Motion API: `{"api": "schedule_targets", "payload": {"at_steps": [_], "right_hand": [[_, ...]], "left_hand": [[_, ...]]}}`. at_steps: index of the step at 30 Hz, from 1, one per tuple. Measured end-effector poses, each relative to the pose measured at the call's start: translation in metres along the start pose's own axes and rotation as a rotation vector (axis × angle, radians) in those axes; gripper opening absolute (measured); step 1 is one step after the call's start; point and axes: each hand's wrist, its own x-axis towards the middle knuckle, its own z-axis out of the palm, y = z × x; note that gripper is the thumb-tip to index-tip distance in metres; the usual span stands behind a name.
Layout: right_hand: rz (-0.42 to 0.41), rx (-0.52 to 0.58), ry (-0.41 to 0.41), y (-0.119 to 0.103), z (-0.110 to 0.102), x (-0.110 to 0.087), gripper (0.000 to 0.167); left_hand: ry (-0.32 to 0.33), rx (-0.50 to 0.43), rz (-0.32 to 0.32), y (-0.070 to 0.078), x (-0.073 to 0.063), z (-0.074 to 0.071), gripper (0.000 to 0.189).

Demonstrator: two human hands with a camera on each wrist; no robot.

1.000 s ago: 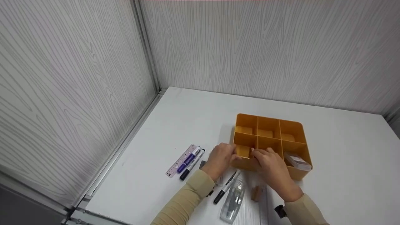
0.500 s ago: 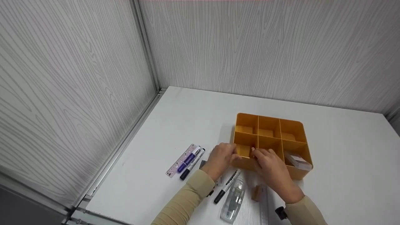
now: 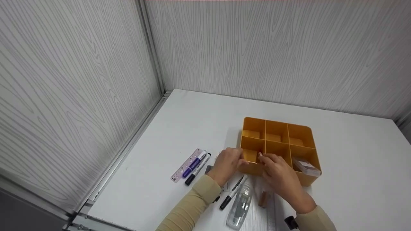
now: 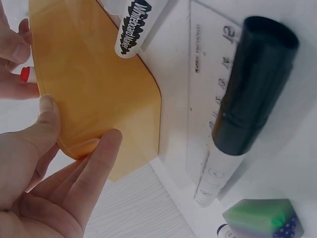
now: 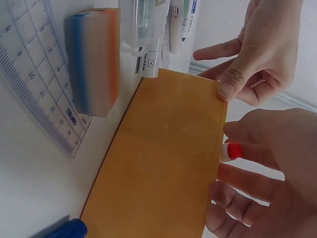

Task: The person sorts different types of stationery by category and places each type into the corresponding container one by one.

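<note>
An orange divided box [image 3: 290,124] stands on the white table. My left hand [image 3: 226,163] grips its front left corner, thumb over the rim and fingers along the outer wall, as the left wrist view shows. My right hand [image 3: 279,171] is at the front wall, pinching a small white stick with a red end [image 5: 233,150] over the front left compartment. Most of that stick is hidden behind the wall and fingers. A clear plastic case [image 3: 306,166] lies in the front right compartment.
In front of the box lie a black-capped whiteboard marker [image 3: 233,192], a clear correction tape [image 3: 240,207], an eraser [image 3: 264,199] and a clear ruler [image 3: 271,213]. To the left are a pink ruler [image 3: 186,165], a purple marker [image 3: 194,165] and another black-capped marker [image 3: 198,169].
My right hand has shifted very slightly, and its forearm has moved a little to the right. The left hand keeps its place on the box corner.
</note>
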Motion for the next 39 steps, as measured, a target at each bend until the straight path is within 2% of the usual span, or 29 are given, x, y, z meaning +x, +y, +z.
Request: {"api": "schedule_targets", "payload": {"at_steps": [3,8,12,18,21,27,31,39], "right_hand": [[0.043,0.020,-0.007,0.000,-0.006,-0.003,0.039],[0.055,0.018,0.051,0.004,-0.015,-0.011,0.037],[0.096,0.027,0.058,0.007,-0.025,-0.019,0.037],[0.189,0.031,0.025,0.007,-0.039,-0.036,0.029],[0.263,0.031,-0.015,0.006,-0.046,-0.045,0.025],[0.349,0.014,-0.044,0.009,-0.053,-0.066,0.020],[0.425,0.018,-0.127,0.019,-0.056,-0.082,0.018],[0.683,0.033,-0.454,0.046,-0.056,-0.111,0.026]], "left_hand": [[0.001,-0.006,-0.005,0.000,0.000,0.000,0.023],[-0.008,-0.022,-0.023,0.001,0.000,0.000,0.023],[-0.019,-0.036,-0.036,0.001,0.000,0.000,0.024],[-0.029,-0.031,-0.042,0.002,0.001,0.000,0.024],[-0.029,-0.026,-0.044,0.001,0.001,0.000,0.024],[-0.001,-0.004,-0.004,0.001,-0.001,0.000,0.024],[-0.009,-0.013,-0.019,0.001,-0.001,0.000,0.024],[-0.034,-0.047,-0.045,0.002,0.001,0.000,0.022]]}}
